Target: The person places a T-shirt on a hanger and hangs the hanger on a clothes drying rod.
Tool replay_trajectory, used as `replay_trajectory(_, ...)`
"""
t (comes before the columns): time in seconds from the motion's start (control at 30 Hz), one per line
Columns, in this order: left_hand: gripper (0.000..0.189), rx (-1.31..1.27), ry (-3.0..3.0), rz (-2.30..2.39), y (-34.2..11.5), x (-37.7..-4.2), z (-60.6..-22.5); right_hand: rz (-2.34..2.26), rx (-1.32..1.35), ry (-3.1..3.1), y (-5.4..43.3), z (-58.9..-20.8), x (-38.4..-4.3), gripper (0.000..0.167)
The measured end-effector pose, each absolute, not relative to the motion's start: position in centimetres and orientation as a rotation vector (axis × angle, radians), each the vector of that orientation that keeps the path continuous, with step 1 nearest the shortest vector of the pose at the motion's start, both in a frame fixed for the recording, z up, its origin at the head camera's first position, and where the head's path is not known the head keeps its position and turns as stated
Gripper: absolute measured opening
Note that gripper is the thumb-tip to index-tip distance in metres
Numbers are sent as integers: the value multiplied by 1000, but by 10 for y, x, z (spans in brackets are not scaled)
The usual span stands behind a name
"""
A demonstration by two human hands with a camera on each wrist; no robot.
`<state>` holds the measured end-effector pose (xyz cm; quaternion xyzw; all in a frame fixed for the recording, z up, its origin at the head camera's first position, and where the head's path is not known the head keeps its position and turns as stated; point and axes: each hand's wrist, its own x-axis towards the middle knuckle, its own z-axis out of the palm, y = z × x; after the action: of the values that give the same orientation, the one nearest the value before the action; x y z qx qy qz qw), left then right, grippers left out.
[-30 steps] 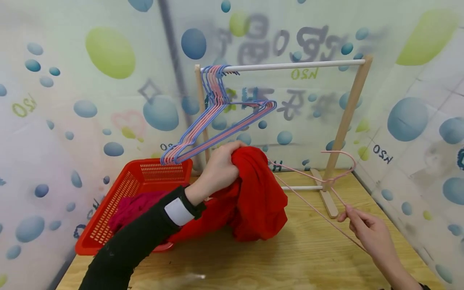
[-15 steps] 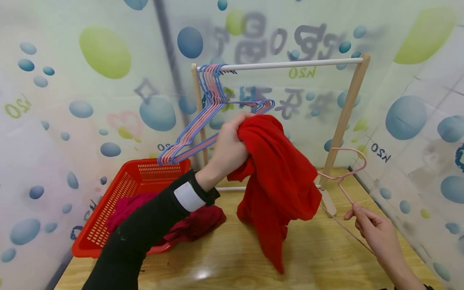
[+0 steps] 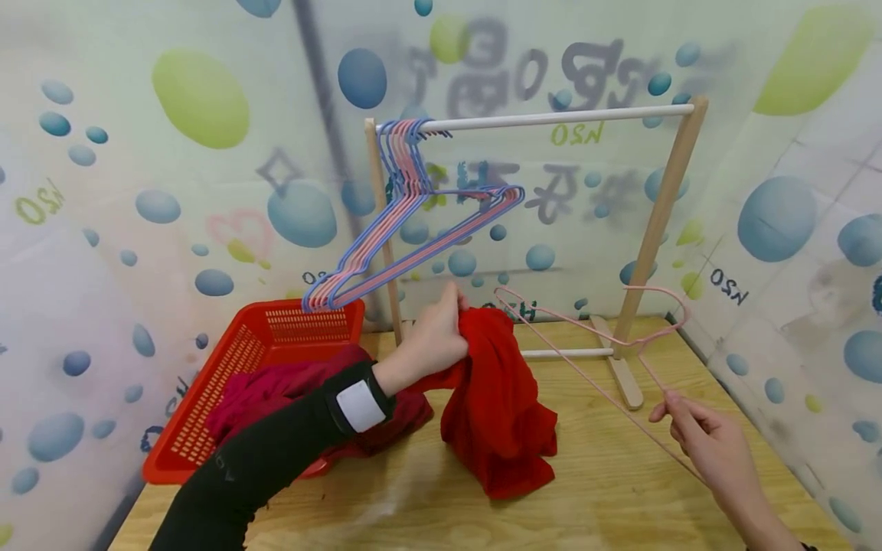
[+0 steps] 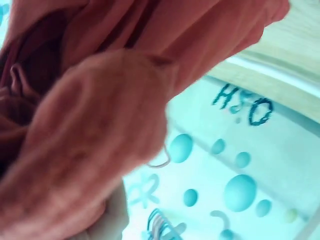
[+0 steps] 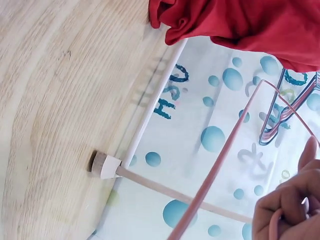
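Observation:
In the head view my left hand (image 3: 434, 337) grips a bunched red garment (image 3: 492, 405), which hangs in folds close over the table, its lower end spread out. Red cloth (image 4: 100, 120) fills much of the left wrist view and hides most of that hand. At the right, my right hand (image 3: 713, 444) pinches one arm of a pink hanger (image 3: 586, 375) between thumb and fingers. The hanger is tilted, its hook at the upper right and its far corner pointing toward the garment. In the right wrist view the curled fingers (image 5: 287, 207) show around the pink wire.
A wood-post rack with a white rail (image 3: 551, 120) stands at the back. Several blue and pink hangers (image 3: 406, 214) hang at its left end. On the left, a red basket (image 3: 193, 390) holds magenta cloth (image 3: 269, 398); dark red cloth (image 3: 386, 428) spills over its edge.
My left hand has raised the red garment, swung it right, then lowered it back left. The dark red cloth now shows uncovered by the basket. My right hand keeps the hanger almost in place.

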<state>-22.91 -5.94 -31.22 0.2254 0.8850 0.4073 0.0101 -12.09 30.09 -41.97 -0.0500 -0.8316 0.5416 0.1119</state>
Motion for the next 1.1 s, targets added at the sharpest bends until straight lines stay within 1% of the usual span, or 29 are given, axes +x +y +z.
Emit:
replay_trajectory(0.2, 37, 655, 2778, 1029, -63, -230, -327, 1584, -152, -2445, 296, -420, -121, 39)
replay_trajectory(0.33, 38, 640, 2749, 911, -62, -233, -343, 1588, -144, -2440, 293, -422, -121, 39)
replay_trajectory(0.5, 40, 666, 2728, 788, -58, -235, -364, 1611, -170, -2443, 291, -424, -120, 38)
replay_trajectory(0.63, 44, 723, 2700, 770, -56, -233, -372, 1609, -166, -2438, 289, -425, -120, 39)
replay_trajectory(0.93, 68, 810, 2660, 703, -61, -227, -374, 1617, -179, -2431, 287, -426, -122, 39)
replay_trajectory(1.1, 89, 822, 2629, 735, -69, -219, -373, 1609, -184, -2433, 286, -425, -121, 38)
